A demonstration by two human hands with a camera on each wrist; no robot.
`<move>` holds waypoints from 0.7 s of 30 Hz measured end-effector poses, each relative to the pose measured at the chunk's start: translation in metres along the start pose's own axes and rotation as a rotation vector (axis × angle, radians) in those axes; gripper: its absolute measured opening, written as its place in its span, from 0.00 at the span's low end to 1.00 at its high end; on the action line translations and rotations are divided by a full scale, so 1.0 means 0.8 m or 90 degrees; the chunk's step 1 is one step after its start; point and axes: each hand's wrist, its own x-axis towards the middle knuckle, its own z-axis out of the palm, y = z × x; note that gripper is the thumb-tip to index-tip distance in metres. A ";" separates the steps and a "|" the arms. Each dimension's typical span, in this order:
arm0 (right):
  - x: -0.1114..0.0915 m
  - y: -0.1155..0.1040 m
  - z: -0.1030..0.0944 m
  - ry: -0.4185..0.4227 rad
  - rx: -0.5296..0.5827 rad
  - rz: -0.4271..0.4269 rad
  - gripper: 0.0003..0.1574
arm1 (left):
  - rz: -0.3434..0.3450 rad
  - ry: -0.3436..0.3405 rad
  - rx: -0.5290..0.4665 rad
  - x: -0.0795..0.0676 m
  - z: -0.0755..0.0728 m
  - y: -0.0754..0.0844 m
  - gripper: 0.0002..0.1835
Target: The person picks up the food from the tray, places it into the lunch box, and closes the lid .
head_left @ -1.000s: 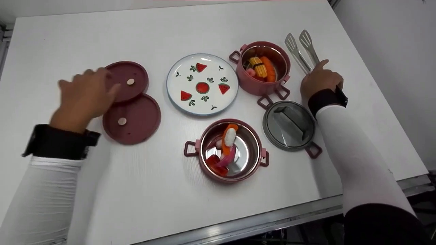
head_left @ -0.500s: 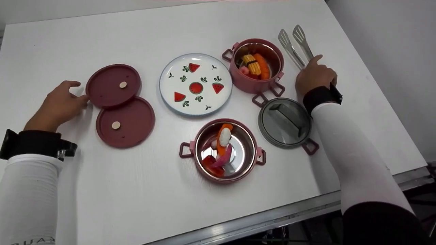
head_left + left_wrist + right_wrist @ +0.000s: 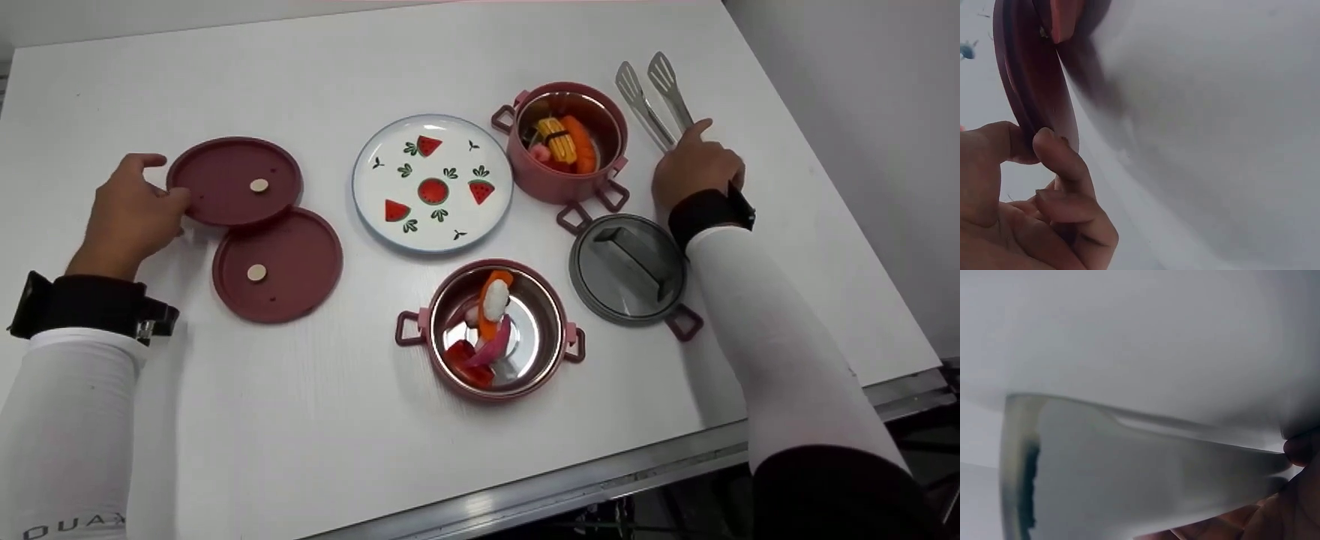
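Observation:
My left hand (image 3: 135, 214) pinches the left edge of the upper maroon round tray (image 3: 217, 176), which has a raised rim and a pale peg. In the left wrist view this maroon tray (image 3: 1039, 84) shows edge-on between thumb and bent fingers, standing off the white surface on that side. Its other side overlaps a second maroon tray (image 3: 292, 274). At the far right, my right hand (image 3: 697, 172) grips the lower end of metal slotted tongs (image 3: 660, 112), whose two heads point away. The right wrist view shows a wide grey metal piece (image 3: 1129, 478) reaching the curled fingers.
A white plate (image 3: 379, 221) with watermelon pictures lies mid-table. Behind it to the right stands a red pot (image 3: 555, 184) with toy food; a second red pot (image 3: 491, 390) with food pieces is nearer. A grey lid (image 3: 611, 281) lies beside the right forearm.
My left hand came down from above the upper tray to its left edge and took hold there. That tray has shifted left over the lower one. My right hand stays on the tongs.

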 end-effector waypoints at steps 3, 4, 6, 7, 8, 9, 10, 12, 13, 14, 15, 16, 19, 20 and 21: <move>-0.003 -0.002 -0.001 0.007 -0.004 -0.001 0.43 | 0.008 0.034 0.016 -0.005 -0.004 0.001 0.37; -0.004 -0.002 -0.001 0.008 -0.005 0.000 0.43 | 0.011 0.036 0.018 -0.007 -0.005 0.002 0.37; -0.005 -0.003 -0.002 0.010 -0.012 0.000 0.43 | 0.016 0.029 0.015 -0.012 -0.007 0.004 0.37; -0.006 -0.003 -0.002 0.014 -0.016 0.000 0.43 | 0.019 0.022 0.011 -0.015 -0.008 0.005 0.36; -0.007 -0.003 -0.003 0.017 -0.019 0.001 0.43 | 0.021 0.016 0.006 -0.018 -0.009 0.006 0.36; -0.007 -0.003 -0.003 0.020 -0.019 0.003 0.43 | 0.025 0.010 0.001 -0.021 -0.011 0.007 0.35; -0.008 -0.003 -0.004 0.022 -0.021 0.002 0.43 | 0.030 0.005 -0.006 -0.024 -0.011 0.010 0.35; -0.009 -0.002 -0.006 0.025 -0.030 -0.009 0.43 | 0.040 0.001 -0.019 -0.032 -0.012 0.017 0.34; -0.009 -0.001 -0.008 0.025 -0.032 -0.016 0.43 | 0.047 0.000 -0.027 -0.037 -0.011 0.023 0.34; -0.009 0.002 -0.009 0.023 -0.027 -0.022 0.43 | 0.055 -0.003 -0.035 -0.042 -0.010 0.030 0.33; -0.010 0.005 -0.011 0.018 -0.022 -0.030 0.44 | 0.065 -0.008 -0.041 -0.049 -0.009 0.037 0.33; -0.010 0.009 -0.014 0.005 -0.022 -0.039 0.46 | 0.077 -0.010 -0.046 -0.055 -0.008 0.046 0.33; -0.011 0.025 -0.025 -0.015 0.018 -0.051 0.53 | 0.121 -0.023 -0.054 -0.081 -0.001 0.077 0.32; -0.013 0.028 -0.030 -0.002 0.042 -0.057 0.53 | 0.137 -0.028 -0.053 -0.090 0.001 0.087 0.32; -0.017 0.029 -0.036 0.025 0.076 -0.066 0.53 | 0.153 -0.037 -0.056 -0.100 0.005 0.098 0.32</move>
